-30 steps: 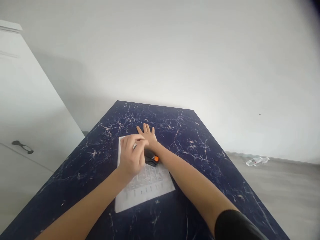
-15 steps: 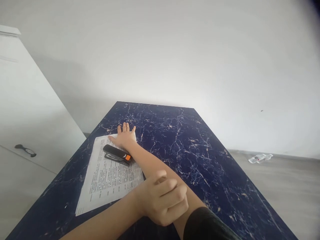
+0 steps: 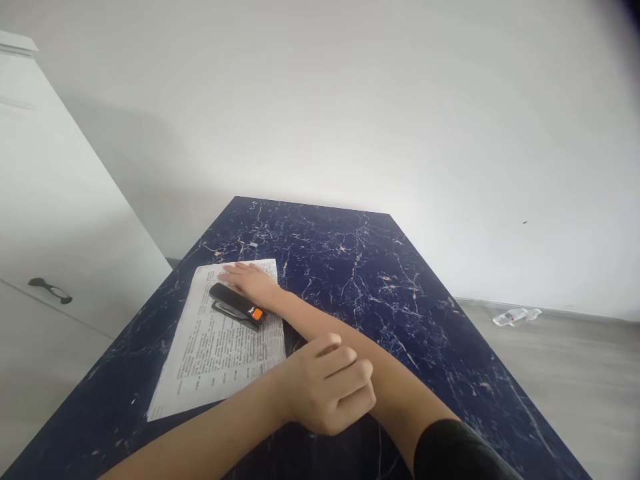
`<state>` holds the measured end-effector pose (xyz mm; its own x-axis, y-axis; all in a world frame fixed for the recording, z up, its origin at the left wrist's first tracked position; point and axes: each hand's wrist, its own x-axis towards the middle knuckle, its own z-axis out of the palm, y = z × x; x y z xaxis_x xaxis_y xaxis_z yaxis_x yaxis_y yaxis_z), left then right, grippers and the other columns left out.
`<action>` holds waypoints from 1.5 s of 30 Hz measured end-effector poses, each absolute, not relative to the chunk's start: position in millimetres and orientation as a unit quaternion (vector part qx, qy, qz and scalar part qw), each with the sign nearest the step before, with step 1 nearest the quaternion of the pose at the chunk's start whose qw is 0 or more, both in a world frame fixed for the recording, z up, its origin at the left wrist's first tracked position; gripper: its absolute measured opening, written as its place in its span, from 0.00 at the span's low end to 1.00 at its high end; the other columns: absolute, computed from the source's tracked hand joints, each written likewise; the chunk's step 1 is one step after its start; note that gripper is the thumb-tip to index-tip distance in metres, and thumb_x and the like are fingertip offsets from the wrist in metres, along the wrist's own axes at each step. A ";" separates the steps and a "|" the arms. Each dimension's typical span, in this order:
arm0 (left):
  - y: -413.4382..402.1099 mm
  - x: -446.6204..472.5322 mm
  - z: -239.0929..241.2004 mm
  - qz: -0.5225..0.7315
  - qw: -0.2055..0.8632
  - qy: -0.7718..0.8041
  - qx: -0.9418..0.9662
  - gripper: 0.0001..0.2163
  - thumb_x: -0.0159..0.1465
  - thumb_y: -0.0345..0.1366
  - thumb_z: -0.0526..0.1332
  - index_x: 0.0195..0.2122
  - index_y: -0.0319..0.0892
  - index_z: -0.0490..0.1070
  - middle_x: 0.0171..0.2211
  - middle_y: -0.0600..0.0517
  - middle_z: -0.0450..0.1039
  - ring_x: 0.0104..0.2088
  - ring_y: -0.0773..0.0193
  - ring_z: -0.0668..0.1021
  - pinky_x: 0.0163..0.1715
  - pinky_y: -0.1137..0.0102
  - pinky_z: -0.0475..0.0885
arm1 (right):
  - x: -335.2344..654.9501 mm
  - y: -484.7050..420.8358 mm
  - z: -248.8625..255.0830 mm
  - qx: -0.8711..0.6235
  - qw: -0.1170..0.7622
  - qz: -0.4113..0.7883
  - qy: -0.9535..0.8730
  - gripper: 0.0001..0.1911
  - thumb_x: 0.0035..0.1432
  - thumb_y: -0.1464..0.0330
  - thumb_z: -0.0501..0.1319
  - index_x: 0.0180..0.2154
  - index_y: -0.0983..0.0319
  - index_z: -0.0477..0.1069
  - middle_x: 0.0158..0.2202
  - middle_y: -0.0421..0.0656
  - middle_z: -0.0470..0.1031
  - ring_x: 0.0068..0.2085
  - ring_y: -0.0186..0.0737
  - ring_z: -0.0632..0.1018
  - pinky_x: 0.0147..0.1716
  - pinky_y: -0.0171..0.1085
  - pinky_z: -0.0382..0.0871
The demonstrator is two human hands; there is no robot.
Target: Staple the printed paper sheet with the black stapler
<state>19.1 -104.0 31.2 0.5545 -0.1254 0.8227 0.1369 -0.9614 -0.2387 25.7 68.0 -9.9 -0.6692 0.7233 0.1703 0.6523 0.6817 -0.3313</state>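
My right hand [image 3: 253,281] lies flat on the upper part of a printed sheet of paper [image 3: 200,360], fingers stretched out and pointing left. Just below it on the sheet is a black stapler [image 3: 235,303] with an orange patch on its right end. The right hand is beside the stapler, and no grip on it shows. My left hand [image 3: 335,383] is curled into a loose fist near the right forearm, partly covering it. Nothing shows in its fingers. Past the paper's far edge sits a small pale piece [image 3: 253,245], too small to name.
The dark blue marble-patterned table [image 3: 350,267] reaches to a white wall [image 3: 325,100]. A white cabinet [image 3: 65,187] with a dark handle [image 3: 50,290] stands on the left. Clear plastic wrapping [image 3: 516,316] lies on the floor at right.
My right hand has drawn back from the paper's far edge, and its fingers have swung left. The small pale piece beyond the paper now shows. My left hand stays curled.
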 end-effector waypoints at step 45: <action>-70.3 16.7 30.9 -0.469 0.019 -0.207 -0.858 0.14 0.63 0.17 0.53 0.37 0.40 0.73 0.37 0.46 0.74 0.37 0.59 0.70 0.38 0.61 0.69 | 209.6 18.5 29.3 -0.228 0.160 0.378 -0.883 0.10 0.68 0.63 0.65 0.49 0.53 0.81 0.55 0.42 0.80 0.60 0.45 0.76 0.61 0.48 0.68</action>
<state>16.7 -70.3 30.9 0.4747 0.3378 0.8127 0.3729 -0.9136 0.1620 209.6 18.5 29.3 -0.8446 0.5240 0.1105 0.2821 0.6107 -0.7399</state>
